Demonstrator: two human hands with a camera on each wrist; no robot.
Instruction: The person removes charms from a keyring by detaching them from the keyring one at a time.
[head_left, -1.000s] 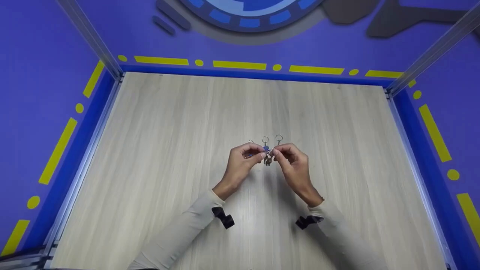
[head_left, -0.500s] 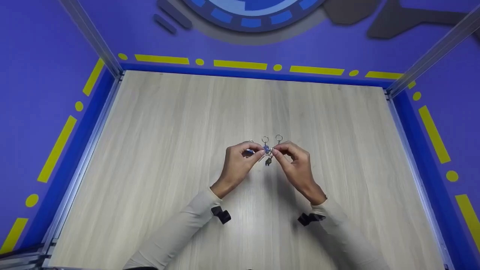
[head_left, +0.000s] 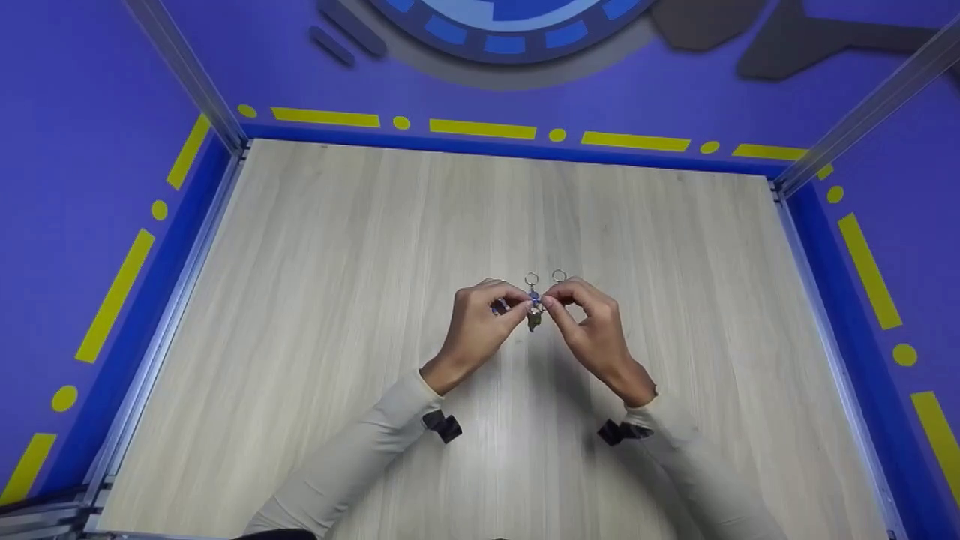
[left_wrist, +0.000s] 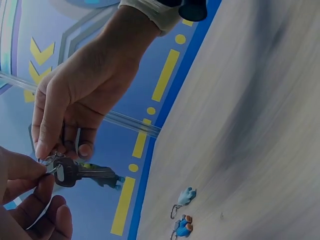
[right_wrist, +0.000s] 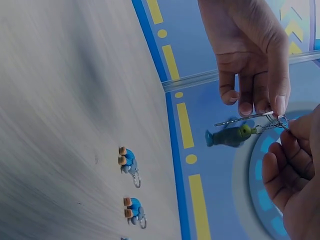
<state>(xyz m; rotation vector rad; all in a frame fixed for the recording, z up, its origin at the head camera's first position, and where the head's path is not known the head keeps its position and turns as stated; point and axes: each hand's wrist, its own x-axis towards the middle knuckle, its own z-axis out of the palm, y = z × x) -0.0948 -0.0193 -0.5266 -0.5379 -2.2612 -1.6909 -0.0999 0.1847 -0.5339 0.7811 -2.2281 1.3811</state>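
My left hand (head_left: 480,322) and right hand (head_left: 596,330) meet above the table, each with thumb and forefinger pinching a small metal split ring (right_wrist: 282,121). From it hang a key (left_wrist: 75,172) and a short chain bearing a green figure charm (right_wrist: 230,135) with a blue tip. The key appears edge-on in the right wrist view and broadside in the left one. Fingertips hide part of the ring, and I cannot tell whether the key is fully threaded on it.
On the wooden table (head_left: 337,300) below lie several blue-and-grey figure keychains, one (right_wrist: 129,160) beside another (right_wrist: 134,207); the hands partly cover them in the head view. Blue panels (head_left: 480,105) with yellow marks enclose the table's back and sides.
The hands stay together and have shifted only slightly. The green charm has swung and turned between them, and the leftmost keychain's ring on the table has become hidden behind my left hand.
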